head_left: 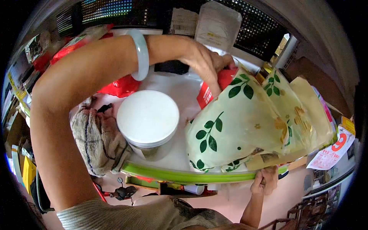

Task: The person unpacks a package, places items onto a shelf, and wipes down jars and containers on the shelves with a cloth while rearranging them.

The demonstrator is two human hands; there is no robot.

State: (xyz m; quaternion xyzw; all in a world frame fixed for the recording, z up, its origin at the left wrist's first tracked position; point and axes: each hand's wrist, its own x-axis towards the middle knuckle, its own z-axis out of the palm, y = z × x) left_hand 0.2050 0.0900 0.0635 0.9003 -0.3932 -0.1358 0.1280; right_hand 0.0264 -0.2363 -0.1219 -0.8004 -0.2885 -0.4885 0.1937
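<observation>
Head view: the left hand (209, 65), its arm wearing a pale bangle (141, 55), reaches across a white surface (174, 90) to a red packet (204, 97) at the upper edge of a leaf-print bag (230, 122). Its fingers bend downward there, their tips partly out of sight, so I cannot tell whether they grip the packet, the bag or neither. The right hand (265, 180) is closed around the green front edge (191, 176) of that surface, near the edge's right end and just below the bag. The leaf-print bag — cream, with dark green sprigs and some tan blossoms — sits on the right part of the surface, bulging and creased, close behind the green edge. A tan paper sheet (308, 111) stands at its right, and farther right hangs a white tag (333, 151) with a large red figure on it. Left of the bag, with a gap between, stands a tub (148, 117) with a white lid, upright; a crumpled checked cloth (99, 140) lies just beside it on the left. Behind the tub lie a red bag (122, 86) and a black item (171, 67) too obscured to identify — both near the left forearm. At the back, a pale plastic package (218, 27) leans against a dark perforated panel (264, 36).
</observation>
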